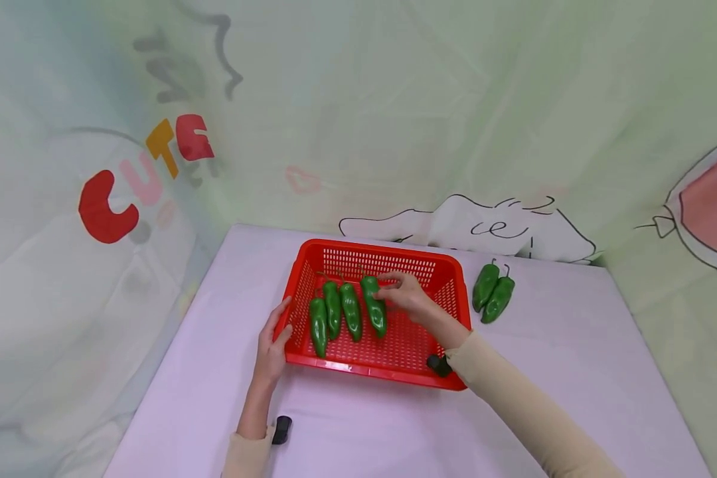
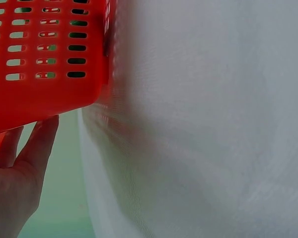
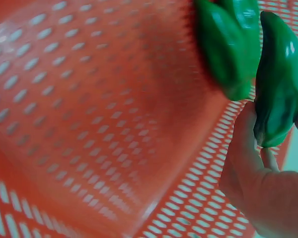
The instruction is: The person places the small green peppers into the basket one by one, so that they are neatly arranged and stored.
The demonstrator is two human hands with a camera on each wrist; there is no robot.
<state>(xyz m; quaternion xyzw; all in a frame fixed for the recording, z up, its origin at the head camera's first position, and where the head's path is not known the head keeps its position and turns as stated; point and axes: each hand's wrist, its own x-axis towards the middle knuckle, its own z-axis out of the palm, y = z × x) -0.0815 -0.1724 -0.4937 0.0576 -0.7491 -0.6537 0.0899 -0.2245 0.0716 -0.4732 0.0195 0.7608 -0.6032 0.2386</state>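
A red plastic basket (image 1: 388, 372) with slotted walls stands on the table. My left hand (image 1: 271, 345) holds its left rim; the left wrist view shows fingers (image 2: 37, 148) against the outside of the basket (image 2: 44, 94). Inside the basket, my right hand (image 1: 407, 295) grips a long green pepper (image 1: 374, 307). In the right wrist view, that pepper (image 3: 279, 79) sits between the thumb and fingers of the hand (image 3: 268, 198). To its left several more green peppers (image 1: 332, 309) lie side by side, stems toward the back.
Two green peppers (image 1: 498, 299) lie together on the table right of the basket. The table (image 1: 358, 431) has a pale cloth. Printed fabric (image 1: 358, 133) hangs behind and at both sides. Dark wrist devices (image 1: 282, 430) show on both arms.
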